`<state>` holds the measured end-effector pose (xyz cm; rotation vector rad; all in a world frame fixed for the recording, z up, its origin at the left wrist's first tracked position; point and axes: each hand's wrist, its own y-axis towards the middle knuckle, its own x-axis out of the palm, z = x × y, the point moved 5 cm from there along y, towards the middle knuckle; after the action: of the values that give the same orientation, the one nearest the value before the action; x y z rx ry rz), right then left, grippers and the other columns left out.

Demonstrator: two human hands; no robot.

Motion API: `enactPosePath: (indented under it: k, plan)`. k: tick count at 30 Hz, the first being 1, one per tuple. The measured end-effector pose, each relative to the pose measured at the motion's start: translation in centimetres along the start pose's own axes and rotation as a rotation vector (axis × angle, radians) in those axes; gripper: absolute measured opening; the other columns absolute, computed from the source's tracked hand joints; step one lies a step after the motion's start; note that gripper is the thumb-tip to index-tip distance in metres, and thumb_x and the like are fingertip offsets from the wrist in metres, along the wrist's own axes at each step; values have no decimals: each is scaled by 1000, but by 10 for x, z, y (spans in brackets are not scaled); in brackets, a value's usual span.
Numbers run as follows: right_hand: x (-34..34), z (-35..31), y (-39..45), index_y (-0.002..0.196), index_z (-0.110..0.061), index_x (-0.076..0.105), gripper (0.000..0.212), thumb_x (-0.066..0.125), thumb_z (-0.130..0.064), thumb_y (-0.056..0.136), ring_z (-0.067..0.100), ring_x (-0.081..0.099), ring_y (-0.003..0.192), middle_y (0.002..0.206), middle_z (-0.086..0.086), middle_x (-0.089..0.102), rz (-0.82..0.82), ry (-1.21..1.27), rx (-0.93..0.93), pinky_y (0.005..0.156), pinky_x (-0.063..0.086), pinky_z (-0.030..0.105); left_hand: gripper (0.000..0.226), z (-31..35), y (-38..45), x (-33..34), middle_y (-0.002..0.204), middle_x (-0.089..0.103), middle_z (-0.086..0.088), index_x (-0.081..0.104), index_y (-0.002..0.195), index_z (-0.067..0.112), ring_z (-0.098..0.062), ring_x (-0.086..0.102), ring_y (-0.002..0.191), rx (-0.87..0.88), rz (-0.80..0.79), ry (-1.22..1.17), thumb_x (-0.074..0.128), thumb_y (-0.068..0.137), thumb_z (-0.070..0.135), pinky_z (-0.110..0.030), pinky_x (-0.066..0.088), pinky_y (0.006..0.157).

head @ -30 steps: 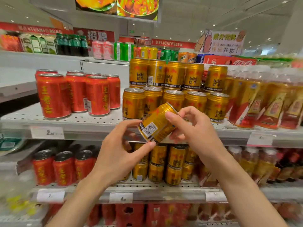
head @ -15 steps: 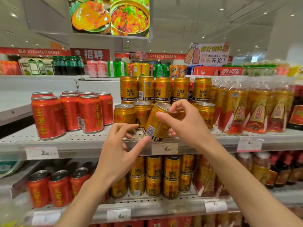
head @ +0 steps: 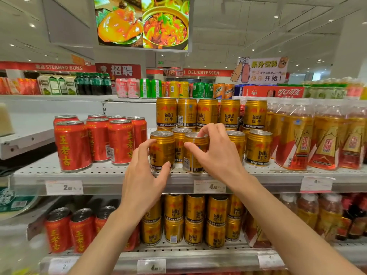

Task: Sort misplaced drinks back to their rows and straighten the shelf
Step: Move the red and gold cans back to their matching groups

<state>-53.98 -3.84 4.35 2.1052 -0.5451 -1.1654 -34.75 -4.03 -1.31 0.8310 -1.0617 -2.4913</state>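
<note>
A gold Red Bull can stands upright at the front of the gold row on the white shelf. My right hand grips this can, thumb on its front and fingers curled over its top rim. My left hand is spread in front of the neighbouring gold can; its fingertips touch that can's left side and its thumb lies near the base. More gold cans are stacked two high behind them.
Red herbal-tea cans stand to the left with a gap before the gold row. Bottled gold-label drinks fill the right. The lower shelf holds red cans and gold cans. Price tags line the shelf edge.
The tilted gold can held in front of the shelf has been carried forward and set upright in the front row. My left hand shifted from its underside to the neighbouring can.
</note>
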Motion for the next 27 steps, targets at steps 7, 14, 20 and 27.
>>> enactPosePath:
  k: [7, 14, 20, 27]
  plan:
    - [5, 3, -6, 109, -25, 54, 45, 68, -60, 86, 8, 59, 65, 115, -4, 46, 116, 4, 6, 59, 49, 19, 66, -4, -3, 4, 143, 47, 6, 36, 145, 38, -9, 48, 126, 42, 15, 9, 71, 90, 33, -28, 41, 92]
    - [10, 5, -12, 112, -24, 54, 45, 68, -58, 87, 6, 54, 68, 111, -4, 49, 164, 40, 29, 57, 41, 13, 64, 0, -7, 9, 149, 42, 4, 38, 148, 36, -14, 46, 133, 83, -5, 25, 68, 91, 33, -30, 41, 94]
    - [11, 7, -15, 121, -26, 53, 45, 68, -53, 88, 3, 51, 73, 102, -9, 52, 128, 122, 70, 61, 41, 13, 65, -1, -8, 5, 151, 41, 9, 38, 149, 36, -7, 43, 135, 58, -44, -44, 68, 92, 31, -30, 42, 101]
    - [7, 16, -61, 151, -39, 34, 68, 69, -40, 93, 11, 70, 86, 100, -7, 66, -172, 576, 230, 79, 62, 33, 51, -6, -27, -17, 128, 61, 23, 49, 139, 40, 9, 55, 118, -103, -85, -239, 69, 93, 30, -17, 48, 93]
